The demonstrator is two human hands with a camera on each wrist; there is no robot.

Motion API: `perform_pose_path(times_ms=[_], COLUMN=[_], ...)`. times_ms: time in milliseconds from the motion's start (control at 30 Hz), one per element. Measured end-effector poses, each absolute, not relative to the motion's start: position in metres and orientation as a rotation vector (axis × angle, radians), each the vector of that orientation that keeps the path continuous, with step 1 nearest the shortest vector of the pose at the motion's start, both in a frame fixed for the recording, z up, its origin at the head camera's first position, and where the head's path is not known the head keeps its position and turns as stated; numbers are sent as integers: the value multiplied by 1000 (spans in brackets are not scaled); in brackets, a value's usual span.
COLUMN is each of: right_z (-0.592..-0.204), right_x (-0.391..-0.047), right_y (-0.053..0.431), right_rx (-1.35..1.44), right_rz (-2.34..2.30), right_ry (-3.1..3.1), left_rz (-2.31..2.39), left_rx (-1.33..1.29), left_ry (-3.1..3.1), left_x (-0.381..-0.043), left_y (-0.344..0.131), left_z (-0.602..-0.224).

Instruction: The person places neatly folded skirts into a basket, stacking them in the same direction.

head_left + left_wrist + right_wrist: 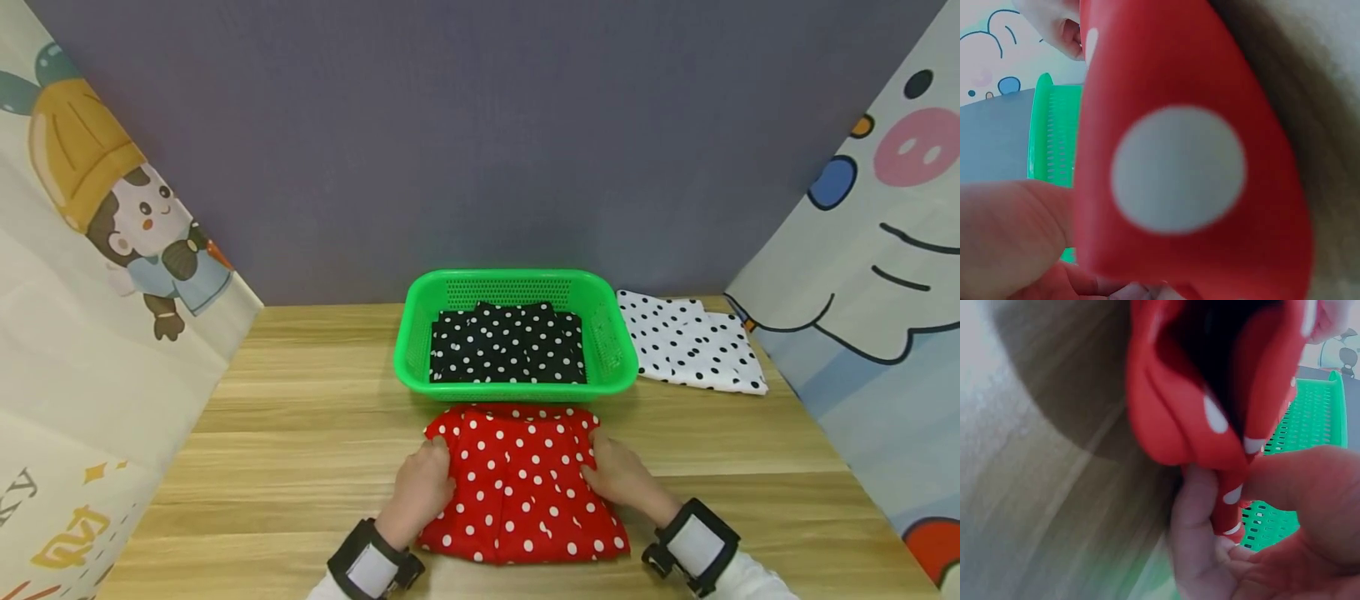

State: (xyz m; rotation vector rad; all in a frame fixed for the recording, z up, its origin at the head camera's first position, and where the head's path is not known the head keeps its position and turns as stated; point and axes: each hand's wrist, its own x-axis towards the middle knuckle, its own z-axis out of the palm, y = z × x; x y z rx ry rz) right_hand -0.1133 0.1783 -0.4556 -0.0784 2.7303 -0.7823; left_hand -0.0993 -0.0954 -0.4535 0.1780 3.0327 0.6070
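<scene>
The red cloth [517, 492], dotted white, is in front of the green basket [517, 390], its far edge just beside the basket's near rim. Both hands hold it, one at each side. The left hand [425, 487] pinches the left edge between thumb and fingers; the right hand [624, 472] does the same on the right, where the right wrist view shows the fabric gathered, with an opening between its layers. Whether the whole cloth rests on the surface [300, 433] I cannot tell.

Inside the basket lies a black cloth [510, 346] with white dots, folded. A white cloth [686, 346] with black dots lies folded on the surface, just right of the basket. Each wrist wears a dark strap [701, 546]. A grey wall [480, 150] stands behind, with a cartoon panel [157, 250] at the left and another cartoon panel at the right.
</scene>
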Motion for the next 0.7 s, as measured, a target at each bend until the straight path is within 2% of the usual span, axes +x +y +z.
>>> perform_pose_path(times_ms=[433, 700], right_z=[-458, -447], right_x=[-96, -78], right_y=[180, 182], right_rx=[-131, -149], right_rz=[-1003, -1006], right_ry=[2765, 2895], left_rz=[795, 849], left_rx=[199, 188], left_ry=[3012, 3026], left_x=[-85, -71], left_y=[-106, -108], left_z=[-450, -436])
